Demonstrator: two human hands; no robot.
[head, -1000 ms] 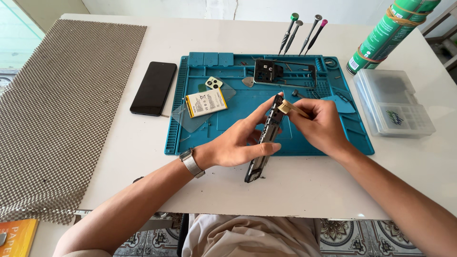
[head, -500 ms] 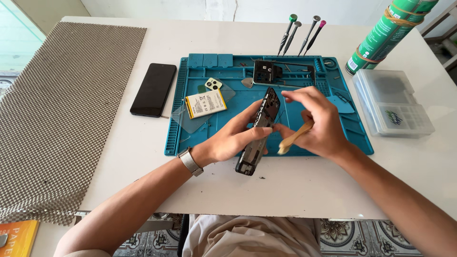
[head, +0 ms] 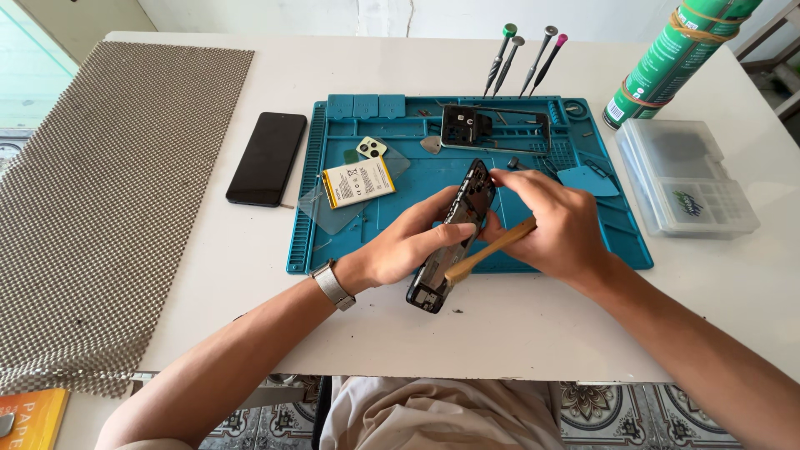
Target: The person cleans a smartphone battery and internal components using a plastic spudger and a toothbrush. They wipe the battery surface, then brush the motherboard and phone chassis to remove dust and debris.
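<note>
L hand [head: 417,246] grips the phone frame [head: 454,237] tilted over the mat's [head: 350,242] near edge. R hand [head: 558,229] has swung its wooden tool [head: 487,250] down against it, fingers pinching the handle.

My single head view looks steeply down, close over the white table [head: 517,333], blue mat [head: 400,242] centred, forearms entering below.

Matt wooden stick [head: 490,249] sat in the right hand [head: 554,223]; beside it, the opened phone [head: 454,236] looked dark, hard plastic. Beneath lay a smooth, rubbery blue mat [head: 467,179].
</note>
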